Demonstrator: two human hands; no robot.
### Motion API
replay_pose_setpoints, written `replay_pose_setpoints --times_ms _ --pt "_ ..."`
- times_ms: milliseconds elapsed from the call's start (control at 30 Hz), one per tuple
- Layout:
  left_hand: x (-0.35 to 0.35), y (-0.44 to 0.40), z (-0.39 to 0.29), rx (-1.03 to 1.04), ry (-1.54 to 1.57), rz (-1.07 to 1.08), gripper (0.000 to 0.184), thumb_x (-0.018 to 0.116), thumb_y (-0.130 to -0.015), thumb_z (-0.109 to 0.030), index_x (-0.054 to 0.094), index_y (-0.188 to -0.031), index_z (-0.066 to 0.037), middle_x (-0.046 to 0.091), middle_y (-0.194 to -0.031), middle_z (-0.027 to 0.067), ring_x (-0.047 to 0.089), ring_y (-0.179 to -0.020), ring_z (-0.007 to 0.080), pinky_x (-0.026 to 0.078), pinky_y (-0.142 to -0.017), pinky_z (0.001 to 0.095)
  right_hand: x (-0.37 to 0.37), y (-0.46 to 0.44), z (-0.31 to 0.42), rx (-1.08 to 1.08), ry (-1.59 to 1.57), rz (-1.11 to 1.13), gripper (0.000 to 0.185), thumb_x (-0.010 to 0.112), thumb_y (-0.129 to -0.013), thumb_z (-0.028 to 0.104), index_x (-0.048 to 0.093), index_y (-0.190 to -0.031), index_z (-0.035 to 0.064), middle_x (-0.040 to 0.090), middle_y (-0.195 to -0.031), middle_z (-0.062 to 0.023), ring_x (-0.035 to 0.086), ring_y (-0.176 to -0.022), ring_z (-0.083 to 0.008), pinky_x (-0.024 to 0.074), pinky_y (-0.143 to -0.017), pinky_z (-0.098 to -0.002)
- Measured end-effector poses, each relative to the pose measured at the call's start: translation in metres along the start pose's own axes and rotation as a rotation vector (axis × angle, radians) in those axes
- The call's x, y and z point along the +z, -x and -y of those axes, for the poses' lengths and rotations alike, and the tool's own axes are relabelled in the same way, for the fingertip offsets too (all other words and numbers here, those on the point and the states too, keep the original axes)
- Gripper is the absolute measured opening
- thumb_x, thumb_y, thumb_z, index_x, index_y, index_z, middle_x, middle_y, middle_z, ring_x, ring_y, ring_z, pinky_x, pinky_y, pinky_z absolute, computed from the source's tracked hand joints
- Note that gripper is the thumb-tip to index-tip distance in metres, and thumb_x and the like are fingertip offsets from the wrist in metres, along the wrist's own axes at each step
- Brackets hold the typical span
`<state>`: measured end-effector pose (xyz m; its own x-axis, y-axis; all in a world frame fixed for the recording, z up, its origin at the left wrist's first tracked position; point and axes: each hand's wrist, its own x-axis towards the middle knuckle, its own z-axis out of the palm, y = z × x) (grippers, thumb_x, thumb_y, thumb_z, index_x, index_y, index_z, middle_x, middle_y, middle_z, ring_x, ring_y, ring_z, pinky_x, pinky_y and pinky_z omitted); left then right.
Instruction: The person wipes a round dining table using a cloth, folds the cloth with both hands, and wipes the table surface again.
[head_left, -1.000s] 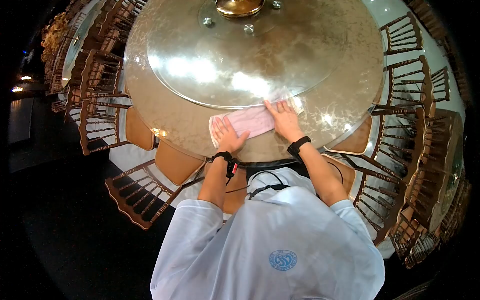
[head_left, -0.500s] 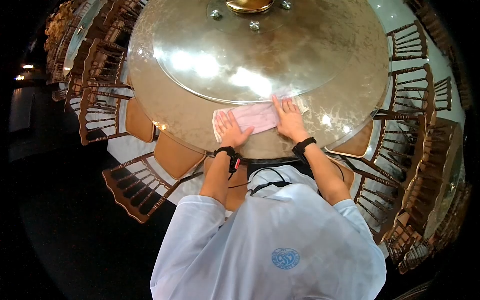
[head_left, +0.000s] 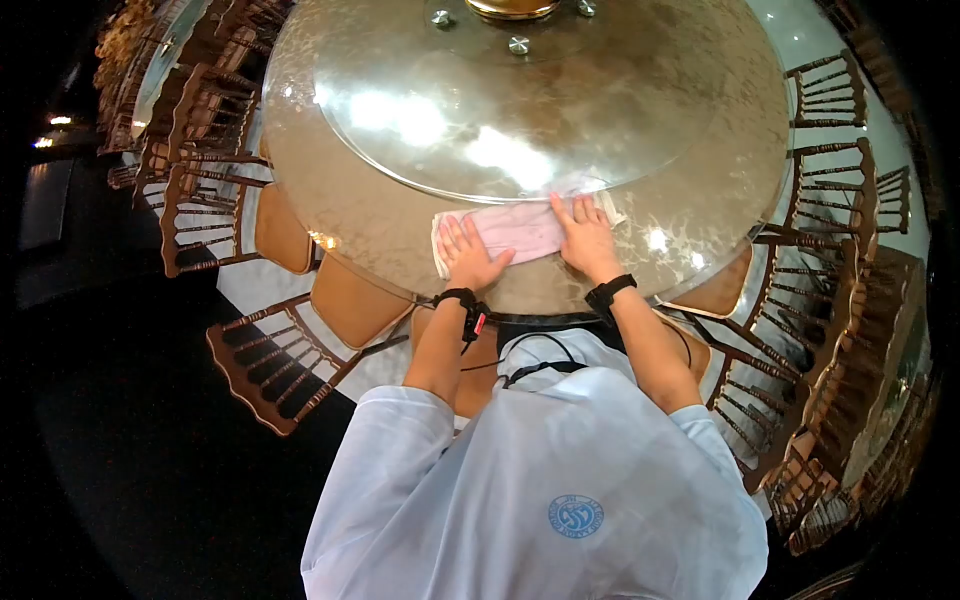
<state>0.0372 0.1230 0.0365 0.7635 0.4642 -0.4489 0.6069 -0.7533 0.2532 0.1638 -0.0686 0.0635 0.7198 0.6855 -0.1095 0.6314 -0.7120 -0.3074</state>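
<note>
A folded pink cloth (head_left: 515, 228) with pale edges lies flat on the round table (head_left: 680, 215), close to its near edge. My left hand (head_left: 472, 256) rests on the cloth's left end, fingers stretched out and thumb apart. On the right end lies my right hand (head_left: 587, 238), also flat with its fingers extended. Both palms press down from above, and neither hand grips the cloth. The cloth sits just in front of the glass turntable (head_left: 640, 150), its upper right corner close to the turntable's rim.
A gold-coloured base (head_left: 512, 8) and several metal knobs (head_left: 518, 45) sit around the turntable's middle. Wooden spindle-back chairs with tan seats (head_left: 358, 302) ring the table on both sides. Another glass-topped table (head_left: 168, 50) stands at the far left.
The whole view has shifted slightly, so the table appears a little lower and further right. Both hands stay flat on the cloth, in nearly the same spot on the table.
</note>
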Motion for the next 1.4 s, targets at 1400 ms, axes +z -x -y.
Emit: replay_pose_setpoints --times_ms 1400 --pt "0.041 0.033 -0.002 0.117 0.119 -0.192 0.097 0.05 -0.079 -0.061 0.008 -0.143 -0.001 -0.002 -0.147 0.0281 -0.007 -0.136 0.0425 -0.003 -0.107 0.0535 0.008 0.055 0.006 0.09 0.04 0.245 0.061 0.057 -0.08 0.033 0.041 -0.133 0.0067 0.035 -0.133 -0.0327 0.029 -0.127 -0.0459 0.0303 -0.098 -0.0551"
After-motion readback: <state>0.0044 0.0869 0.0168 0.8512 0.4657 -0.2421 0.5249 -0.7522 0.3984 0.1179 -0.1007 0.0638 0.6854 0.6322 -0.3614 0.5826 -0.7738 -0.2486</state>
